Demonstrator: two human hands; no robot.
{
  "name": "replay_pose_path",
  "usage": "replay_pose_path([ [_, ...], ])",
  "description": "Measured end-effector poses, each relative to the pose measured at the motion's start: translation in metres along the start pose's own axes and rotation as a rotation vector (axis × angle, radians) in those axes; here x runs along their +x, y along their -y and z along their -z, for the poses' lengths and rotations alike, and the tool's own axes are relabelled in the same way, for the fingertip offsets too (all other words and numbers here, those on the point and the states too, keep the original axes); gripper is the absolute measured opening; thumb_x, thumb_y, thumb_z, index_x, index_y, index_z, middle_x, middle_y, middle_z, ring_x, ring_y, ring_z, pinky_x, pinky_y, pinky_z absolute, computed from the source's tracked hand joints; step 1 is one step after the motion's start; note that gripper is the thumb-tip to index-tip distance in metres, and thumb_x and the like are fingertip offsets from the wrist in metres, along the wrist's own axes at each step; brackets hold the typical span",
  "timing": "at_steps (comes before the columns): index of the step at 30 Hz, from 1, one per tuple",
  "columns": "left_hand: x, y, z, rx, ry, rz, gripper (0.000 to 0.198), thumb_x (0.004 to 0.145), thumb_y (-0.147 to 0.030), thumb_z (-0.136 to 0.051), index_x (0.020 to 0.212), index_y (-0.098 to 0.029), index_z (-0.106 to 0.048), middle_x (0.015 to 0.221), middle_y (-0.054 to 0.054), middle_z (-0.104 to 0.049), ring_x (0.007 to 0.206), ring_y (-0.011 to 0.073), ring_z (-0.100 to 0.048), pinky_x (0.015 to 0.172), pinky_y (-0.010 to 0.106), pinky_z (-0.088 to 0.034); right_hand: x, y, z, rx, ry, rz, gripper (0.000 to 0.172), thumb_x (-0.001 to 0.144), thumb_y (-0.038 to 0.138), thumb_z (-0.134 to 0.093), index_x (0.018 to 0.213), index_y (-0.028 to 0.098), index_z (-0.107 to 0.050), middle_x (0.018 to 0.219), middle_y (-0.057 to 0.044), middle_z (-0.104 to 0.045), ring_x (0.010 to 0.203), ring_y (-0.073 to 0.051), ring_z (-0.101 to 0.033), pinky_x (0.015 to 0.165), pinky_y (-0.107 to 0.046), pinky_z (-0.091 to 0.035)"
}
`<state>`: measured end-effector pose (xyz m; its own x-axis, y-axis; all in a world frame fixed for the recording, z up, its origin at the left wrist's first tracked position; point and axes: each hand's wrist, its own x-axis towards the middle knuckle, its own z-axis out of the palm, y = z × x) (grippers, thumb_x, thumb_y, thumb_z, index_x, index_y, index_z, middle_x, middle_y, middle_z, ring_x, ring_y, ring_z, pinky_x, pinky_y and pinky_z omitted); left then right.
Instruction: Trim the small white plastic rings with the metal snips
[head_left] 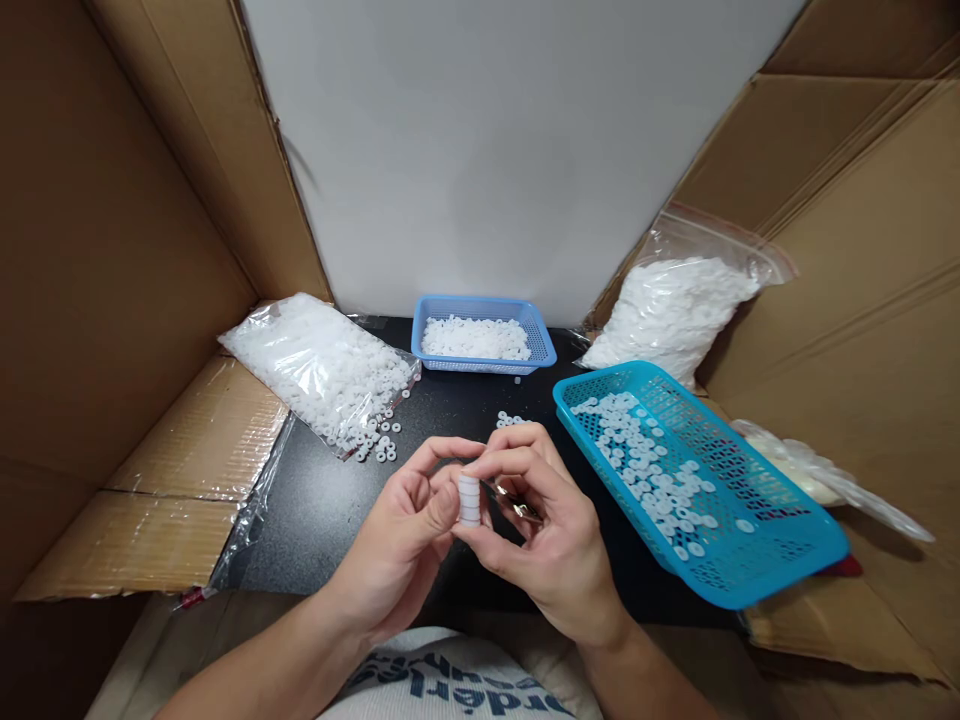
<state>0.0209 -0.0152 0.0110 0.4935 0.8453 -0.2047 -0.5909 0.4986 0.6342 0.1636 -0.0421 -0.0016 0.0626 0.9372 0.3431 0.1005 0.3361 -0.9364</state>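
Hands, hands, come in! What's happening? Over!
Left hand, right hand: both at white stack. Shiny metal piece in right. Loose rings just beyond, not in the way.

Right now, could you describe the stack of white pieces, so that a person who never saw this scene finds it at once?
Find the black table; over its near side, the left hand and right hand meet. Between them is a short white stack. Unlike the loose rings in the turquoise basket, its pieces form one column.
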Motion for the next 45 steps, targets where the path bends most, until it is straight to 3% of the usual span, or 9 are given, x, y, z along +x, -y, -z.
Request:
replay_pose_path([
  [4, 0.000, 0.000, -0.001, -0.004, 0.001, -0.025, 0.034, 0.073, -0.029, -0.094, 0.101, -0.019, -0.078, 0.069, -0.001, -0.070, 0.063, 0.0077, -0.063, 0.067, 0.015, -0.052, 0.001, 0.000, -0.001, -0.009, 0.004, 0.001, 0.025, 0.077, 0.018, -0.082, 0.099, 0.027, -0.072, 0.102, 0.000, -0.052, 0.060, -0.007, -0.050, 0.049, -0.019, -0.049],
  [9, 0.000, 0.002, -0.003, -0.032, 0.005, -0.036, 0.029, 0.074, -0.027, -0.094, 0.098, -0.019, -0.079, 0.071, 0.000, -0.071, 0.063, 0.0077, -0.063, 0.066, 0.015, -0.052, 0.002, -0.002, -0.003, 0.056, 0.024, -0.031, 0.024, 0.078, 0.021, -0.083, 0.099, 0.027, -0.072, 0.102, 0.000, -0.051, 0.067, -0.008, -0.057, 0.053, -0.019, -0.051],
  [17, 0.000, 0.000, 0.000, -0.029, 0.009, -0.032, 0.028, 0.075, -0.029, -0.093, 0.098, -0.020, -0.081, 0.075, 0.001, -0.075, 0.067, 0.0088, -0.069, 0.069, 0.015, -0.055, 0.004, -0.001, -0.001, 0.026, -0.005, 0.002, 0.025, 0.078, 0.019, -0.083, 0.099, 0.028, -0.073, 0.101, 0.000, -0.051, 0.067, -0.009, -0.056, 0.053, -0.019, -0.051],
  [23, 0.001, 0.001, 0.006, 0.055, -0.034, -0.134, 0.039, 0.062, -0.027, -0.100, 0.098, -0.019, -0.086, 0.087, 0.005, -0.083, 0.075, 0.0104, -0.073, 0.075, 0.014, -0.058, 0.002, -0.001, 0.000, 0.027, -0.093, 0.006, 0.025, 0.079, 0.029, -0.089, 0.099, 0.028, -0.074, 0.099, -0.001, -0.053, 0.067, -0.011, -0.056, 0.055, -0.022, -0.053],
  [27, 0.002, 0.000, 0.005, 0.112, -0.089, -0.185, 0.031, 0.060, -0.026, -0.101, 0.088, -0.021, -0.088, 0.085, 0.005, -0.084, 0.075, 0.0115, -0.074, 0.070, 0.014, -0.058, 0.002, -0.002, 0.000, -0.046, -0.123, 0.086, 0.022, 0.081, 0.035, -0.088, 0.100, 0.029, -0.077, 0.096, -0.001, -0.055, 0.076, -0.014, -0.061, 0.063, -0.023, -0.056],
  [30, 0.004, 0.001, 0.004, 0.163, -0.099, -0.256, 0.027, 0.061, -0.028, -0.100, 0.084, -0.022, -0.088, 0.089, 0.006, -0.085, 0.080, 0.0134, -0.075, 0.072, 0.015, -0.058, 0.002, -0.003, -0.002, -0.063, -0.140, 0.122, 0.020, 0.085, 0.037, -0.085, 0.102, 0.030, -0.077, 0.096, -0.002, -0.057, 0.081, -0.015, -0.062, 0.065, -0.023, -0.055],
  [35, 0.007, 0.005, 0.008, 0.201, -0.023, -0.354, 0.029, 0.062, -0.034, -0.099, 0.088, -0.025, -0.088, 0.090, 0.006, -0.084, 0.077, 0.0129, -0.074, 0.070, 0.016, -0.059, 0.001, -0.004, -0.006, 0.026, -0.148, 0.099, 0.022, 0.084, 0.042, -0.085, 0.100, 0.030, -0.076, 0.094, 0.001, -0.056, 0.070, -0.010, -0.057, 0.057, -0.019, -0.047],
  [42, 0.007, 0.010, 0.010, 0.273, -0.058, -0.498, 0.019, 0.070, -0.036, -0.095, 0.085, -0.027, -0.088, 0.083, 0.004, -0.081, 0.075, 0.0115, -0.072, 0.068, 0.016, -0.057, 0.000, -0.008, -0.015, 0.123, -0.163, 0.071, 0.031, 0.083, 0.056, -0.081, 0.102, 0.032, -0.075, 0.093, 0.002, -0.056, 0.072, -0.011, -0.054, 0.059, -0.020, -0.046],
  [45, 0.008, 0.011, 0.010, 0.272, -0.064, -0.522, 0.018, 0.070, -0.035, -0.096, 0.084, -0.027, -0.088, 0.081, 0.003, -0.079, 0.074, 0.0106, -0.071, 0.069, 0.016, -0.057, 0.000, -0.007, -0.020, 0.230, -0.158, 0.045, 0.030, 0.084, 0.054, -0.081, 0.102, 0.030, -0.075, 0.093, 0.002, -0.056, 0.073, -0.010, -0.057, 0.062, -0.018, -0.049],
])
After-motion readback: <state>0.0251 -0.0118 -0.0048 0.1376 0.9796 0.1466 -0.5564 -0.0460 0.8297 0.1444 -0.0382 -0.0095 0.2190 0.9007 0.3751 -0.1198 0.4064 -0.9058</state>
